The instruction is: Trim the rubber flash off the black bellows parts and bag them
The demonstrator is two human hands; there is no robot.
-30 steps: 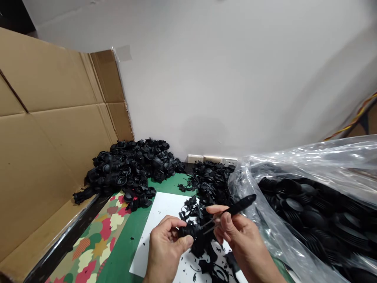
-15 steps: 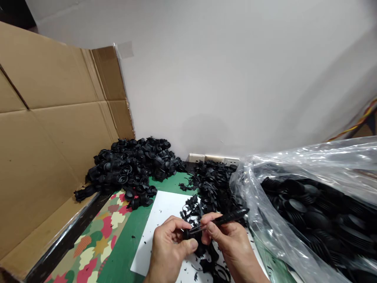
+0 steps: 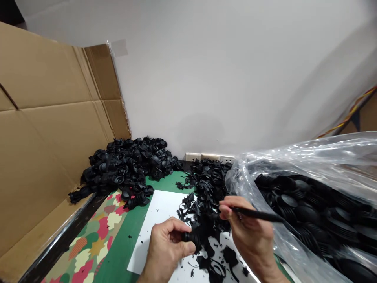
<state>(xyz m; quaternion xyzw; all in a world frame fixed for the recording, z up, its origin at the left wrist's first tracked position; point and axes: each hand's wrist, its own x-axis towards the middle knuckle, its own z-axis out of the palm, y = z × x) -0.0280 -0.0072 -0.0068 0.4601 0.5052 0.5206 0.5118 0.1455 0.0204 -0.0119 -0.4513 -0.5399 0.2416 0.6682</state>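
My left hand pinches a black ribbed rubber bellows between thumb and fingers, low over a white sheet. To its right, my right hand grips a slim tool with a black handle. The tool's thin tip points left, apart from the bellows; its exact kind is unclear. Torn black rubber scraps lie on the sheet below and between both hands. Behind them, more scraps form a dark heap.
A pile of black ribbed parts stands at the back left beside a cardboard panel. On the right, a clear plastic bag holds many similar parts. Wall sockets sit low behind the green table. A patterned strip lies left.
My right hand has moved right with the tool, taking its tip off the bellows. My left hand still holds the bellows in nearly the same place. The view has shifted slightly.
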